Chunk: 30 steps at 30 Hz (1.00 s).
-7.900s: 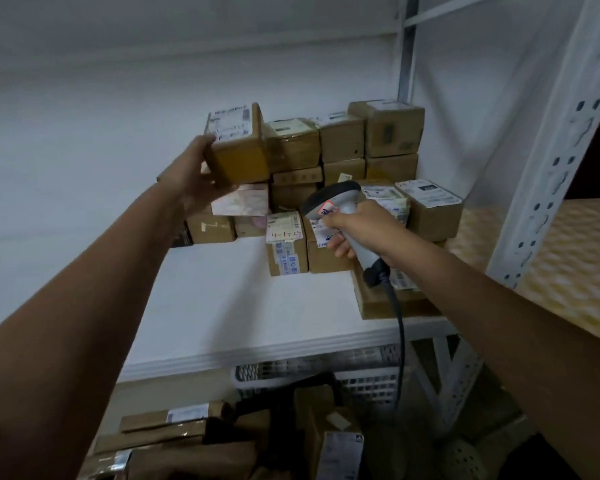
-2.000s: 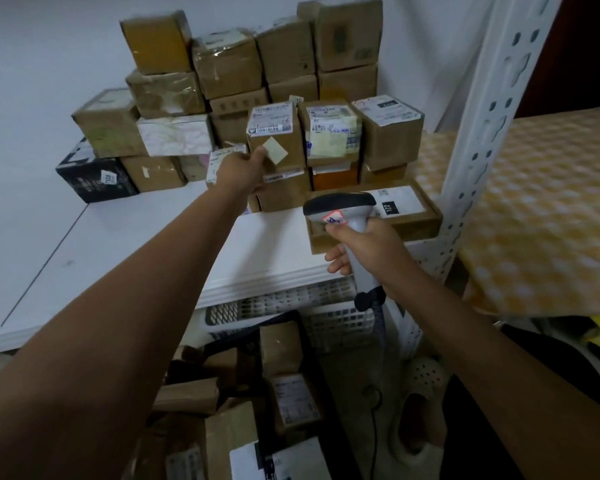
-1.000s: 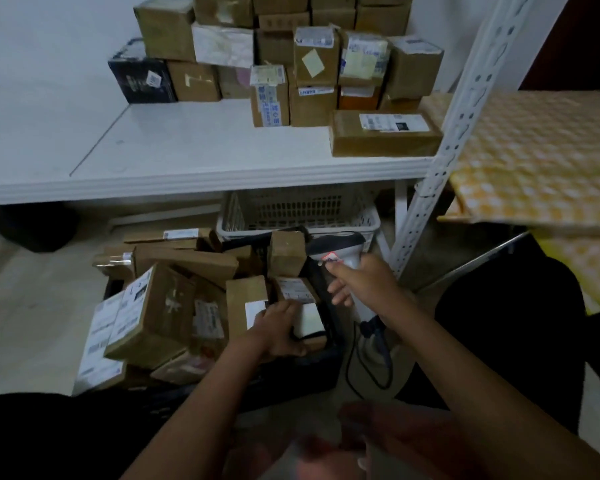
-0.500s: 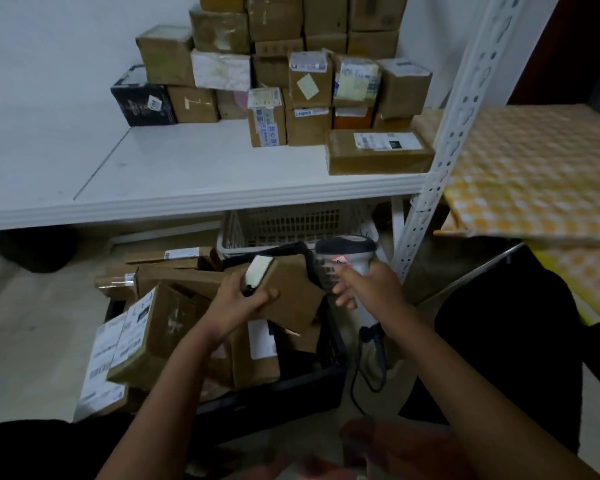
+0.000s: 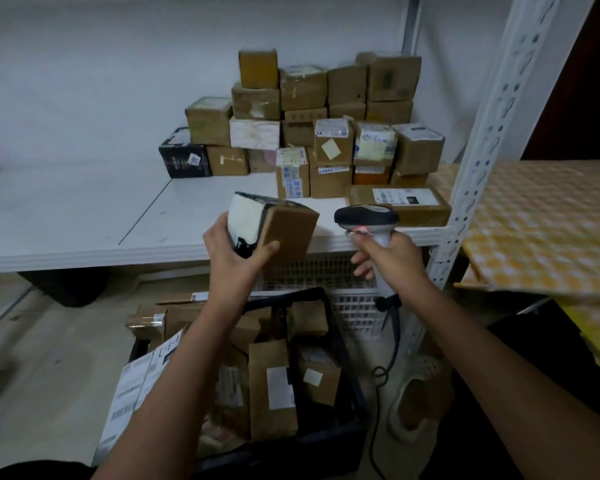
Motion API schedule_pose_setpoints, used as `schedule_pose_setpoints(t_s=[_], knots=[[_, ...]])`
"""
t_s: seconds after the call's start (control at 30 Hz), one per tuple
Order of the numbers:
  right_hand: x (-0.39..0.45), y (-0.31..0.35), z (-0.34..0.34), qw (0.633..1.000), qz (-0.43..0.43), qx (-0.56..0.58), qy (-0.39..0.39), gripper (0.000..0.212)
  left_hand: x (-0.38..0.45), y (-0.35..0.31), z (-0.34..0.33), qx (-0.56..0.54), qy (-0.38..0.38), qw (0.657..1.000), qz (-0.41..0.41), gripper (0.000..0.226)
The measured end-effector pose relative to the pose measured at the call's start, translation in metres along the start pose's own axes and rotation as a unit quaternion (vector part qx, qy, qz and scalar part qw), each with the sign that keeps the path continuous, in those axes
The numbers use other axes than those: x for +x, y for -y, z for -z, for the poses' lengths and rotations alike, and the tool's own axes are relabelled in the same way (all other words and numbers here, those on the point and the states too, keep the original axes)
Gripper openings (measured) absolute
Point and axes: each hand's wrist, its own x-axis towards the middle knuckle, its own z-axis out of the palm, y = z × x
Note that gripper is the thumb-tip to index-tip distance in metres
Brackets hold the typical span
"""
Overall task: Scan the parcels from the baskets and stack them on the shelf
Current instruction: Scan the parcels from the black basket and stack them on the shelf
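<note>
My left hand (image 5: 238, 252) holds a small brown parcel (image 5: 284, 233) with a white label on its left face, tilted, in front of the shelf edge. My right hand (image 5: 390, 258) grips a grey handheld scanner (image 5: 366, 218) by its handle, its head just right of the parcel and a red light showing under it. Below my arms a black basket (image 5: 354, 403) is full of several brown parcels. On the white shelf (image 5: 153, 230) a stack of parcels (image 5: 326, 133) stands at the back right.
A white basket (image 5: 350, 303) sits under the shelf behind the black one. The scanner's cable (image 5: 392, 358) hangs to the floor beside a pale clog (image 5: 416, 403). A white perforated upright (image 5: 478, 140) stands right, with a yellow checked cloth (image 5: 541, 223) beyond it.
My left hand took a parcel out of the black basket and raised it to shelf height. My right hand lifted the scanner beside it. The view tilted up.
</note>
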Motion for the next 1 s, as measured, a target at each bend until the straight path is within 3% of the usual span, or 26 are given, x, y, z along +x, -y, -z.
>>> schedule_pose_setpoints(t_s=[0.1,0.17,0.27,0.4,0.57,0.63,0.67,0.7,0.73,0.8,0.87,1.0], knots=[[0.012,0.007,0.0,1.0,-0.011,0.008,-0.001,0.025,0.029,0.0,-0.02,0.2,-0.002,0.962,-0.185,0.087],[0.02,0.01,-0.001,1.0,-0.014,0.002,-0.003,0.026,0.041,0.012,-0.034,0.332,0.005,0.913,-0.237,0.092],[0.028,0.014,-0.004,1.0,-0.013,0.001,-0.017,0.025,0.047,0.026,-0.051,0.429,0.046,0.868,-0.248,0.092],[0.042,0.02,-0.012,1.0,-0.013,0.009,-0.021,0.025,0.048,0.044,-0.066,0.442,0.067,0.87,-0.207,0.085],[0.062,0.026,-0.026,1.0,-0.005,0.007,-0.023,0.022,0.051,0.051,-0.069,0.332,0.055,0.927,-0.164,0.089],[0.07,0.028,-0.032,1.0,0.003,0.001,-0.023,0.022,0.051,0.044,-0.068,0.195,0.013,0.978,-0.075,0.089],[0.074,0.028,-0.034,1.0,0.006,0.0,-0.023,0.022,0.05,0.041,-0.068,0.102,-0.009,0.995,0.014,0.086],[0.077,0.028,-0.036,1.0,0.008,0.001,-0.023,0.022,0.048,0.035,-0.067,0.008,-0.024,0.993,0.118,0.083],[0.079,0.027,-0.037,1.0,0.009,0.002,-0.023,0.022,0.046,0.03,-0.066,-0.087,-0.034,0.97,0.223,0.079],[0.083,0.026,-0.039,1.0,0.011,0.003,-0.018,0.022,0.043,0.019,-0.065,-0.227,-0.025,0.902,0.366,0.067],[0.084,0.025,-0.041,1.0,0.005,-0.001,-0.011,0.021,0.045,0.01,-0.065,-0.272,-0.001,0.864,0.424,0.062],[0.082,0.025,-0.042,1.0,0.007,-0.007,0.002,0.02,0.059,-0.004,-0.066,-0.298,0.068,0.842,0.444,0.075]])
